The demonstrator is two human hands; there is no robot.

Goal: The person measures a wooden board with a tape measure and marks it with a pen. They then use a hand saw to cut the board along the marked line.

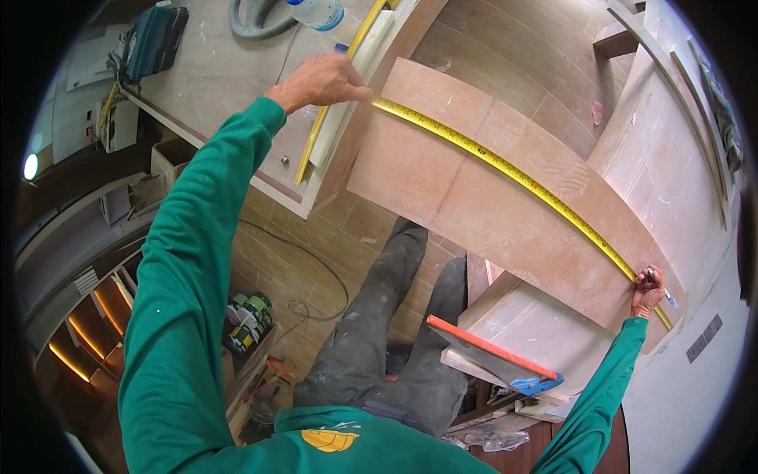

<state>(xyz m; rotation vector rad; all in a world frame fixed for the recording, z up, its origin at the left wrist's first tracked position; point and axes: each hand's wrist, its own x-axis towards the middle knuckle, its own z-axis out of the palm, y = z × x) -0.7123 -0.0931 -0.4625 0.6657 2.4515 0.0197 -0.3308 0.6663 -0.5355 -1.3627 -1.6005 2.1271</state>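
A yellow tape measure blade (483, 152) runs lengthwise over a large plywood board (442, 186). My left hand (328, 81) is closed at the blade's far-left end, pinching it by the board's edge. At the board's right end, my right hand (649, 289) rests on the blade with curled fingers. A slim pen (671, 300), white and blue, pokes out beside that hand, partly hidden by the fingers. Footprint marks and a faint dark line cross the board's surface.
The board bridges a workbench (213, 87) at left and a pale wooden structure (639, 158) at right. A handsaw (493, 351) with an orange edge guard lies near my legs. On the bench stand a plastic bottle (316, 14) and a teal tool case (155, 41). A cable (328, 268) trails across the floor.
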